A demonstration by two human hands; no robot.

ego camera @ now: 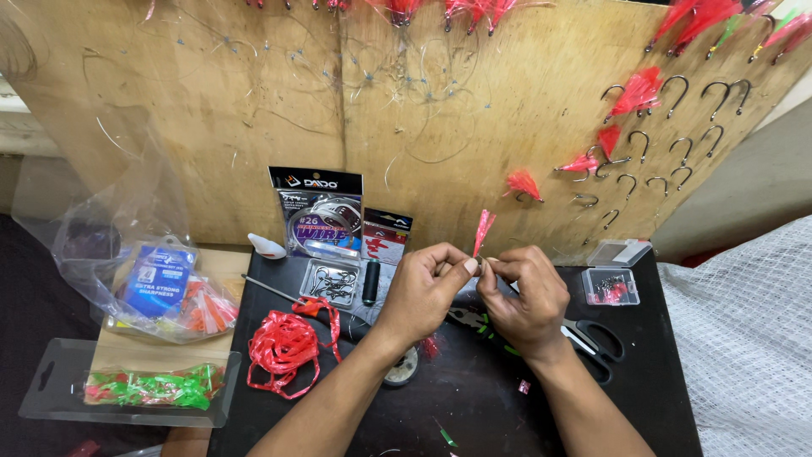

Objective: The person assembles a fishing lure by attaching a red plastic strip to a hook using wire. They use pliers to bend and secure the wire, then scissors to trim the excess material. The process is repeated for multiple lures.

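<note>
Pinching together over the black work tray, the left hand and right hand are both closed on one small metal hook with a pink feather tuft, held at mid-scene, the tuft standing up above the fingertips; the hook itself is mostly hidden by the fingers. Judged from the plywood board at the far side, much is done: a batch of red-feathered hooks hangs at far right beside several bare steel hooks with no feather. Supplies remain: a clear box of bare hooks, a loose red ribbon bundle at near left, black-handled scissors by the right wrist.
</note>
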